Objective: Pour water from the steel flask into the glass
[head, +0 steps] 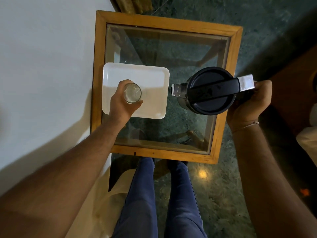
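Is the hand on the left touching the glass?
Touching. In the head view the left hand wraps around the glass, with fingers curled against its side and no gap, over the white tray.

A white tray (149, 74) sits on a table (223, 93) with an orange-brown wooden frame; black flask lid (211, 91); speckled dark green floor (223, 194); blue trousers (183, 203).

Dim, warm light from the right casts soft arm shadows onto the pale wall (42, 66). The glass tabletop (163, 66) shows faint reflections, and one small glare spot sits on the floor (203, 174). Wide-angle distortion bends and softens the edges.
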`<act>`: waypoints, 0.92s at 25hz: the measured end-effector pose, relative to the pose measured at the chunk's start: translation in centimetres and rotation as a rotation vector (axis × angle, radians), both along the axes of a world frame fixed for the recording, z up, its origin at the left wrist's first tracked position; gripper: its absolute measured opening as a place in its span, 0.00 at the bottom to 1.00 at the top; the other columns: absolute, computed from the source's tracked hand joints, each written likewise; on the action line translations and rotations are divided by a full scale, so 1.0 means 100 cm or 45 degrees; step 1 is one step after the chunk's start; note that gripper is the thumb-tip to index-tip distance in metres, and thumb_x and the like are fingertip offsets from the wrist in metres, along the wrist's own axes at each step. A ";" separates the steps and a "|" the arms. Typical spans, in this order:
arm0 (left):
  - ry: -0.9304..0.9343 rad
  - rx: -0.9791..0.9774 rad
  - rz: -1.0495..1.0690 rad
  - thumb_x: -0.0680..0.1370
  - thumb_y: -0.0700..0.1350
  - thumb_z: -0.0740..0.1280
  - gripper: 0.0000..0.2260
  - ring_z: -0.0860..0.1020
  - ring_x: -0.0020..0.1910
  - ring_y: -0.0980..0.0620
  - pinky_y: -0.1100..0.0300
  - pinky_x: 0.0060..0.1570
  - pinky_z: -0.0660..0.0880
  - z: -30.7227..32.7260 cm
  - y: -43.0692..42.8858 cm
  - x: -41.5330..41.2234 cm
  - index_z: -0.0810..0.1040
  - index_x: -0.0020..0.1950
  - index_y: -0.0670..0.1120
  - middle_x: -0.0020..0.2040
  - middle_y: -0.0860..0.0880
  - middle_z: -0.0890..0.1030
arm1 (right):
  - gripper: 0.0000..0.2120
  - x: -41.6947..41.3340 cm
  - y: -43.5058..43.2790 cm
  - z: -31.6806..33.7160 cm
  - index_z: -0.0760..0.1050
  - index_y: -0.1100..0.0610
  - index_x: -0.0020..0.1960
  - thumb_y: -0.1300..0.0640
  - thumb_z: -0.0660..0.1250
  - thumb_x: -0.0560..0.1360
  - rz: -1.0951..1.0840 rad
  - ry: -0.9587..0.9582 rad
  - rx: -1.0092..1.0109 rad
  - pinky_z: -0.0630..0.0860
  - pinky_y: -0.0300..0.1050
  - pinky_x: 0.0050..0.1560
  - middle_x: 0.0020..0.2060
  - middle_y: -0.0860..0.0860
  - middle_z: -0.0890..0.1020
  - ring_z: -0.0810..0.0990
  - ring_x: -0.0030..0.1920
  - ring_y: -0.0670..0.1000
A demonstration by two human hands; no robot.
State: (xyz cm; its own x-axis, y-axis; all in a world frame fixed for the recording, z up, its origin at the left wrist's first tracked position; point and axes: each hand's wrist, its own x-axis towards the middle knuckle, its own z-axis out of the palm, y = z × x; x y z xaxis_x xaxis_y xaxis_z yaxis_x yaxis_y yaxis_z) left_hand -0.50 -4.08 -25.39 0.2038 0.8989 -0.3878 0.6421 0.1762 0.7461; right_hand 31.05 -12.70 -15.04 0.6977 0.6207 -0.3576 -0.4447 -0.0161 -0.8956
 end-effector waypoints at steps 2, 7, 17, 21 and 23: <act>0.023 0.008 -0.017 0.74 0.52 0.81 0.32 0.77 0.67 0.51 0.62 0.68 0.76 -0.005 -0.001 0.000 0.73 0.74 0.49 0.68 0.55 0.78 | 0.31 0.000 -0.002 -0.001 0.74 0.45 0.24 0.62 0.48 0.79 0.040 -0.023 -0.024 0.69 0.32 0.28 0.23 0.39 0.75 0.73 0.26 0.39; 0.055 0.033 -0.026 0.74 0.52 0.81 0.31 0.76 0.65 0.53 0.68 0.65 0.72 -0.013 -0.002 0.004 0.74 0.74 0.49 0.68 0.54 0.78 | 0.38 0.004 -0.008 -0.006 0.76 0.44 0.24 0.64 0.44 0.84 0.058 -0.037 -0.076 0.69 0.31 0.30 0.23 0.38 0.75 0.72 0.26 0.37; 0.120 0.054 -0.083 0.74 0.57 0.80 0.33 0.76 0.65 0.56 0.67 0.66 0.73 -0.022 -0.002 0.008 0.72 0.76 0.54 0.69 0.58 0.77 | 0.09 0.009 -0.022 -0.009 0.62 0.53 0.37 0.57 0.55 0.75 -0.026 -0.157 -0.242 0.69 0.33 0.31 0.25 0.39 0.74 0.69 0.28 0.40; 0.175 0.024 -0.182 0.71 0.52 0.84 0.46 0.73 0.76 0.48 0.43 0.74 0.76 0.003 -0.007 -0.002 0.62 0.83 0.57 0.79 0.51 0.73 | 0.12 0.013 -0.021 0.007 0.69 0.51 0.40 0.43 0.58 0.75 0.248 -0.322 -0.322 0.73 0.37 0.41 0.39 0.50 0.74 0.72 0.38 0.46; 0.329 0.145 -0.165 0.70 0.52 0.83 0.51 0.67 0.81 0.44 0.35 0.77 0.72 0.036 -0.028 -0.007 0.56 0.86 0.57 0.83 0.48 0.67 | 0.15 0.011 -0.026 0.028 0.74 0.50 0.43 0.45 0.54 0.81 0.375 -0.475 -0.391 0.74 0.46 0.46 0.43 0.55 0.76 0.76 0.43 0.49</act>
